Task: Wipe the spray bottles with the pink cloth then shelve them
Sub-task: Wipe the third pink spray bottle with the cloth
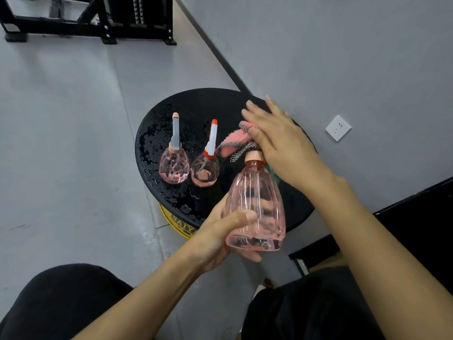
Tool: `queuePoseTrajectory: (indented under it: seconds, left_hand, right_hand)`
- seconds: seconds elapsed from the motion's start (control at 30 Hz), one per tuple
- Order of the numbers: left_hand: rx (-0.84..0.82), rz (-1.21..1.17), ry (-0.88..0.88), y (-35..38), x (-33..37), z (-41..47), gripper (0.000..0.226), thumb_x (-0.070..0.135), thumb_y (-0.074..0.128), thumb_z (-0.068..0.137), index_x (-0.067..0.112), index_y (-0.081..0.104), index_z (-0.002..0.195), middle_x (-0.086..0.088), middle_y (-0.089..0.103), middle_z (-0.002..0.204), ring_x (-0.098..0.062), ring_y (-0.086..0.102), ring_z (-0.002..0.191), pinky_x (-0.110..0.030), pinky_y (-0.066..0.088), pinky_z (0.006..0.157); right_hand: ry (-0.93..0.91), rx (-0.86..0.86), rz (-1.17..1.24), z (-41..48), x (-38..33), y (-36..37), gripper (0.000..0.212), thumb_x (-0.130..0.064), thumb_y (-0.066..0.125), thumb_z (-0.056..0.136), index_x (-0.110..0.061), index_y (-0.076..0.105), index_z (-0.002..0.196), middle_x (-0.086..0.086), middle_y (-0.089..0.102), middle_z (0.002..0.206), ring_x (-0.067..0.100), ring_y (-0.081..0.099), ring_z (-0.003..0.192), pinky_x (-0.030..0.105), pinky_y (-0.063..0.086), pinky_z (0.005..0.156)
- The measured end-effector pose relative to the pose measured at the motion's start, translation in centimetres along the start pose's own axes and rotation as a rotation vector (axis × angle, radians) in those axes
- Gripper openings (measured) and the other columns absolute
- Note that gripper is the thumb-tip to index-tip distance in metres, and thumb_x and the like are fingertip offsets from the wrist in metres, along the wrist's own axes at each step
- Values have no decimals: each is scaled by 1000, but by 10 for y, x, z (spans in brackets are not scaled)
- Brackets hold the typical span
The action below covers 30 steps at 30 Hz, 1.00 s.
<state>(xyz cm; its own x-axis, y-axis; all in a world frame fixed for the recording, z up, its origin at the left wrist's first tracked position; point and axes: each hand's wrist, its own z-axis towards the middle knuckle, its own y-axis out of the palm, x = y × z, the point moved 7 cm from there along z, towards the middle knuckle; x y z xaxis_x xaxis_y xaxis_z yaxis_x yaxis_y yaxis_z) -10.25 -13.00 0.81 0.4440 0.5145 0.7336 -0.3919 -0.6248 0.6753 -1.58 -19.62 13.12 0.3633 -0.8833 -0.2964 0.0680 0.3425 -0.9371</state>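
My left hand (221, 235) grips the base of a large clear pink spray bottle (256, 207), held tilted above the near edge of a round black table (157, 133). My right hand (277, 141) lies over the bottle's top and presses the pink cloth (232, 141) with its grey woven edge against the spray head, which is hidden. The fingers of that hand are stretched out. Two small pink spray bottles stand upright on the table: one with a grey nozzle (174, 158) at the left, one with a white and red nozzle (205, 165) beside it.
Water drops cover the black table top. A yellow base (175, 220) shows under the table. A grey wall with a white socket (338, 128) is at the right. A black metal rack (103, 18) stands on the floor at the far left. Black furniture (416, 217) is near right.
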Motion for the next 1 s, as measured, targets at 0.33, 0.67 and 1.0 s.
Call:
queuePoseTrajectory:
  seconds: [0.33,0.67,1.0]
  left_hand:
    - [6,9,1,-1,0,-1,91,42,86,54,18,44,132,-13,66,117,-33,70,93,-32,57,47]
    - [5,-57,-7,-1,-1,0,99,46,89,51,15,43,133,-13,66,117,-33,70,89,-32,57,47]
    - [16,-27,-4,-1,1,0,100,48,89,48,17,45,132,-13,68,111,-32,70,85,-33,58,49]
  right_hand:
    - [-155,-42,15,-7,-15,7,39,-20,42,103,-22,46,142,-10,34,154,4,10,146,7,-9,111]
    - [-79,-22,135,-18,-12,8,39,-14,45,101,-19,49,140,-7,40,150,3,17,144,5,-1,113]
    - [-35,-3,117,-15,-11,10,39,-22,44,102,-32,48,139,-15,39,150,1,15,146,30,-4,120]
